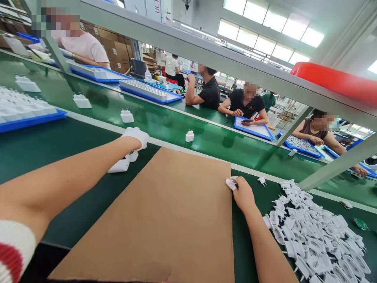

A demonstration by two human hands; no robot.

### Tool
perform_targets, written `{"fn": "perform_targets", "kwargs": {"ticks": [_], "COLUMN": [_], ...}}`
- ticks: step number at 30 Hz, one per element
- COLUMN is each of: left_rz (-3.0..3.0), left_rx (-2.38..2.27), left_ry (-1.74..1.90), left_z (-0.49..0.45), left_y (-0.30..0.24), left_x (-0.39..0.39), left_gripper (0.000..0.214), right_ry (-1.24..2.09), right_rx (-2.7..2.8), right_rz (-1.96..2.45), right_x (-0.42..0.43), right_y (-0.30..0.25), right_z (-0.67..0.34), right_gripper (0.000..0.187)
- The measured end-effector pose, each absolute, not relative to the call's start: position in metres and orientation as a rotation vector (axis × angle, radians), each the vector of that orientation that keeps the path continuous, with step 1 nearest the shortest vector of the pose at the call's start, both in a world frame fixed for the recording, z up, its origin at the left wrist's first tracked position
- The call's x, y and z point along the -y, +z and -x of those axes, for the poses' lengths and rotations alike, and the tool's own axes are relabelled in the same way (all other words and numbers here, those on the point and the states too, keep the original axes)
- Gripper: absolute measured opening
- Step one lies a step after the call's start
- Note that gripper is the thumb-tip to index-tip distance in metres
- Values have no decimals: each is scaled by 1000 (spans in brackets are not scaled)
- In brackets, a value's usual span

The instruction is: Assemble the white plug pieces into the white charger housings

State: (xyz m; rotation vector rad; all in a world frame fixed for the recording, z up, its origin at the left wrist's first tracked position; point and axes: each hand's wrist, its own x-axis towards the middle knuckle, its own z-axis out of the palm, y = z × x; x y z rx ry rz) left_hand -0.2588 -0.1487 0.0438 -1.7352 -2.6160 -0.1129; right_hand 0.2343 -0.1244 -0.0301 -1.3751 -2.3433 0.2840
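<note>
My right hand (244, 193) pinches a white plug casing (231, 184) at the right edge of the cardboard (176, 220), near its far right corner. My gloved left hand (135, 136) is at the far edge of the desk (64, 139), just beyond two white blocks (119, 166); its fingers are hidden, so I can't tell its grip.

Bright windows (290, 26), stacked brown cartons (114, 49)

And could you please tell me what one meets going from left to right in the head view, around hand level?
Blue tray, left hand, white two-pin adapter, small white piece, right hand holding it, loose white plug part, heap of white plug parts.
</note>
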Motion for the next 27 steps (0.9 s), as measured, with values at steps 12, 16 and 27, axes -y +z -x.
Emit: {"fn": "perform_targets", "kwargs": {"ticks": [12, 16, 27], "left_rz": [2447, 2599, 2817], "left_rx": [1349, 926, 1148], "left_ry": [228, -53, -825], "left_z": [105, 45, 28], "left_y": [61, 22, -11], "left_x": [148, 143, 148], "left_gripper": [26, 28, 59], "right_ry": [1441, 1647, 1425], "right_rx": [1299, 1135, 1201], "right_rz": [1187, 1158, 1169], "right_x": [122, 126, 121], "right_y": [-25, -23, -25], "right_z": [-221, -221, -224], "right_gripper": [50, 51, 47]}}
